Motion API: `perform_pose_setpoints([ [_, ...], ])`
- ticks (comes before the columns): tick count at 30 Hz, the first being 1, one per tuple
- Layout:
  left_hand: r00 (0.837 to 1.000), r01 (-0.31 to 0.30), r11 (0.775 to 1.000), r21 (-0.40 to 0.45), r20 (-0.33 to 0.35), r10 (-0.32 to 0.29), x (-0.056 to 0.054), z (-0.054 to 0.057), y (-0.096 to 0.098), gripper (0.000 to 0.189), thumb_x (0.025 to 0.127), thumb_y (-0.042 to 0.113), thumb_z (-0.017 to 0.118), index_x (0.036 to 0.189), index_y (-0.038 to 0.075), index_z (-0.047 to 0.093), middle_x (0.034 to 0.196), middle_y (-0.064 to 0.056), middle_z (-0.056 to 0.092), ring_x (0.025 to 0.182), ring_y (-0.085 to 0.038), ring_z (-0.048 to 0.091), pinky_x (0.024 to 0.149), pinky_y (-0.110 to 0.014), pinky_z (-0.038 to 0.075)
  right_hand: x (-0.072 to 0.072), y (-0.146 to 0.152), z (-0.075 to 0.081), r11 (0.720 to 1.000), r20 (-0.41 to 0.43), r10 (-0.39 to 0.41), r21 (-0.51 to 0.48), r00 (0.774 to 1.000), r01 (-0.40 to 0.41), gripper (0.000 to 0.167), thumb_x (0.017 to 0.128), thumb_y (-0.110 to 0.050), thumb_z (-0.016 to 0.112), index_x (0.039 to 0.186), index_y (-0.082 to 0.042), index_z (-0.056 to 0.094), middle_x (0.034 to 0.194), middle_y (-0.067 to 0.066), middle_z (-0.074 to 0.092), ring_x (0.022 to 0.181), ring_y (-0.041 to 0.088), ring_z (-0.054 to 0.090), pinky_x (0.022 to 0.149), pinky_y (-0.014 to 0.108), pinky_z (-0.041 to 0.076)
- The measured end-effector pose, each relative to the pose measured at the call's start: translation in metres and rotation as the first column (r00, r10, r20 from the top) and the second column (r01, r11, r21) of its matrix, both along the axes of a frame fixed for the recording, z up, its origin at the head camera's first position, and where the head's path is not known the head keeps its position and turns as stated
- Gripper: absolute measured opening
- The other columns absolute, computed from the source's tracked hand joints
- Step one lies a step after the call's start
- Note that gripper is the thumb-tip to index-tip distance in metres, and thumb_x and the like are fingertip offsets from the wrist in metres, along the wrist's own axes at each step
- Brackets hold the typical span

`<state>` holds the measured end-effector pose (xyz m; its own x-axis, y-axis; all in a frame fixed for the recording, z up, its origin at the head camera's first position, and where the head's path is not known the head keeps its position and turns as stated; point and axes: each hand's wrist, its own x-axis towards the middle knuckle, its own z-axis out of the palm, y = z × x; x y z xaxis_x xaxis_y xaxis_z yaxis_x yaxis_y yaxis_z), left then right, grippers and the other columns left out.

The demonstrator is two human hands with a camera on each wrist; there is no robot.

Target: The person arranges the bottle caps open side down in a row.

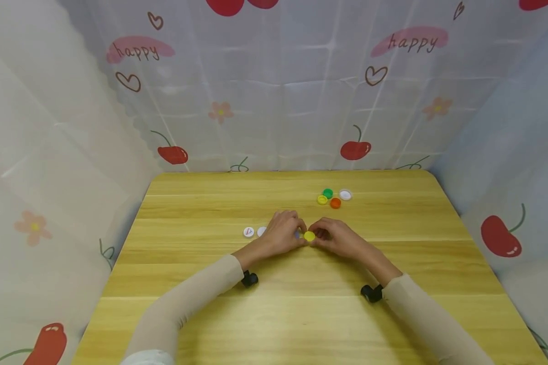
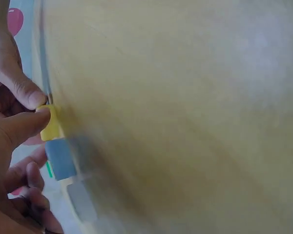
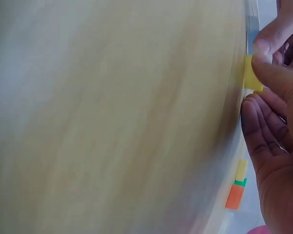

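Note:
Between the two hands is a yellow bottle cap, its round top visible in the head view. My left hand pinches it from the left, with the thumb on its near side. From the right, my right hand pinches the same cap between thumb and fingers. A blue bottle cap stands right beside the yellow one, mostly covered by the left hand in the head view. Farther left in that row come a white cap, partly behind the left hand, and a white cap with a printed mark.
At the back, right of the middle, several caps lie in a cluster: green, yellow, orange and white. They rest on a wooden table. A printed curtain hangs behind and along both sides.

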<state>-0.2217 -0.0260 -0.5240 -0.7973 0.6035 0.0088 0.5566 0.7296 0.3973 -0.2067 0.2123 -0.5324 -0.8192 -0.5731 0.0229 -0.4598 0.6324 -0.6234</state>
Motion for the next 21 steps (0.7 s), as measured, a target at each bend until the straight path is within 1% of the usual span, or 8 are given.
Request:
perform_pose_setpoints([
  [2, 0.999, -0.003, 1.000, 0.020, 0.035, 0.002, -0.003, 0.005, -0.001, 0.040, 0.091, 0.046, 0.086, 0.120, 0.019, 0.080, 0.111, 0.001, 0.068, 0.099, -0.016, 0.059, 0.094, -0.037, 0.045, -0.001, 0.005, 0.001, 0.999, 0.022, -0.033, -0.006, 0.999, 0.033, 0.043, 0.095, -0.032, 0.085, 0.131, -0.012, 0.071, 0.112, 0.000, 0.073, 0.097, 0.012, 0.068, 0.089, 0.031, 0.060],
  [5, 0.988, 0.002, 0.995, 0.102, 0.151, -0.018, -0.013, 0.013, -0.004, 0.043, 0.092, 0.041, 0.086, 0.123, 0.014, 0.079, 0.116, -0.003, 0.068, 0.106, -0.019, 0.061, 0.099, -0.040, 0.051, -0.006, 0.015, 0.002, 0.996, 0.025, -0.093, -0.011, 0.995, 0.094, 0.040, 0.095, -0.037, 0.084, 0.126, -0.014, 0.071, 0.109, -0.001, 0.073, 0.096, 0.013, 0.068, 0.088, 0.032, 0.060],
  [8, 0.957, -0.043, 0.976, 0.214, 0.289, -0.022, -0.032, 0.018, -0.007, 0.034, 0.097, 0.032, 0.082, 0.122, 0.010, 0.077, 0.121, -0.007, 0.066, 0.110, -0.021, 0.062, 0.098, -0.039, 0.055, -0.020, 0.022, 0.005, 0.988, -0.040, -0.153, -0.015, 0.987, 0.152, 0.027, 0.098, -0.034, 0.082, 0.114, -0.014, 0.074, 0.105, 0.002, 0.073, 0.095, 0.016, 0.067, 0.087, 0.036, 0.058],
  [10, 0.937, -0.097, 0.957, 0.274, 0.349, -0.005, -0.047, 0.019, -0.006, 0.028, 0.099, 0.026, 0.079, 0.121, 0.007, 0.077, 0.123, -0.009, 0.067, 0.111, -0.023, 0.064, 0.097, -0.040, 0.056, -0.030, 0.025, 0.007, 0.978, -0.105, -0.208, -0.006, 0.972, 0.209, 0.021, 0.099, -0.031, 0.081, 0.109, -0.013, 0.076, 0.104, 0.005, 0.072, 0.097, 0.021, 0.062, 0.088, 0.038, 0.053],
  [13, 0.927, -0.158, 0.936, 0.315, 0.375, 0.030, -0.067, 0.017, 0.003, 0.024, 0.103, 0.021, 0.074, 0.123, 0.006, 0.075, 0.123, -0.010, 0.068, 0.110, -0.025, 0.065, 0.096, -0.041, 0.057, -0.044, 0.030, 0.008, 0.949, -0.172, -0.309, 0.013, 0.935, 0.316, 0.021, 0.098, -0.027, 0.081, 0.106, -0.008, 0.078, 0.110, 0.012, 0.068, 0.106, 0.031, 0.052, 0.093, 0.046, 0.044],
  [16, 0.922, -0.173, 0.930, 0.326, 0.386, 0.036, -0.080, 0.015, 0.015, 0.027, 0.104, 0.018, 0.072, 0.128, 0.005, 0.074, 0.124, -0.010, 0.071, 0.112, -0.026, 0.066, 0.096, -0.040, 0.057, -0.052, 0.031, 0.009, 0.918, -0.182, -0.383, 0.033, 0.905, 0.395, 0.025, 0.097, -0.027, 0.082, 0.109, -0.005, 0.078, 0.121, 0.018, 0.063, 0.116, 0.039, 0.043, 0.100, 0.055, 0.037],
  [18, 0.921, -0.173, 0.937, 0.303, 0.386, 0.045, -0.087, 0.013, 0.023, 0.029, 0.104, 0.018, 0.071, 0.130, 0.006, 0.073, 0.125, -0.010, 0.071, 0.114, -0.025, 0.066, 0.098, -0.039, 0.057, -0.056, 0.029, 0.010, 0.906, -0.169, -0.408, 0.047, 0.897, 0.421, 0.029, 0.097, -0.029, 0.082, 0.112, -0.004, 0.078, 0.128, 0.021, 0.061, 0.122, 0.042, 0.040, 0.104, 0.061, 0.033],
  [21, 0.920, -0.190, 0.947, 0.260, 0.384, 0.079, -0.093, 0.013, 0.032, 0.029, 0.104, 0.016, 0.071, 0.131, 0.006, 0.073, 0.124, -0.010, 0.073, 0.114, -0.024, 0.067, 0.101, -0.039, 0.057, -0.060, 0.024, 0.010, 0.899, -0.154, -0.413, 0.086, 0.898, 0.429, 0.034, 0.097, -0.033, 0.080, 0.115, -0.005, 0.076, 0.133, 0.021, 0.059, 0.125, 0.044, 0.038, 0.105, 0.065, 0.028],
])
